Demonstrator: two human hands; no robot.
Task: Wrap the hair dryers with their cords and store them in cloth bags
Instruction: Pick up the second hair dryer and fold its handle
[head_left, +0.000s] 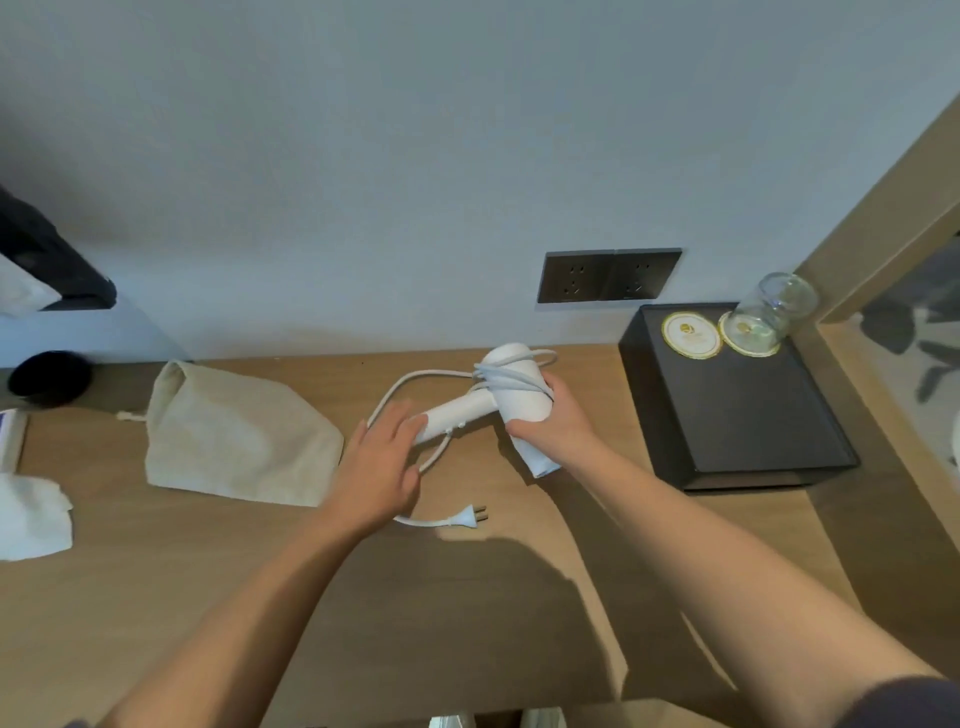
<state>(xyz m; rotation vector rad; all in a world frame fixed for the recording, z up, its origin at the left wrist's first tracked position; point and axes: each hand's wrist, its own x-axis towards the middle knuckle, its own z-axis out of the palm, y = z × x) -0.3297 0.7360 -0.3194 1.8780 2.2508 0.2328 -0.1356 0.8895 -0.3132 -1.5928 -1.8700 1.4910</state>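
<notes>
Nearest, the plug (467, 517) lay loose on the desk (260, 597), just this side of the dryer (498, 402). Beyond it the left hand (382, 467) hung released over the slack cord (400, 387), at the handle's tip. The right hand (553, 421) grasped the barrel, cord turns already round it. The handle ran leftward from that grip, so the left hand seemed nearer the slack. Farther left lay the bag (234, 436).

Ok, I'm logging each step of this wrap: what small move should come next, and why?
Probably the left hand should pick up the slack cord and loop it again around the hair dryer. The right hand grips the body, some turns are on, but the plug end lies loose on the table.
</notes>
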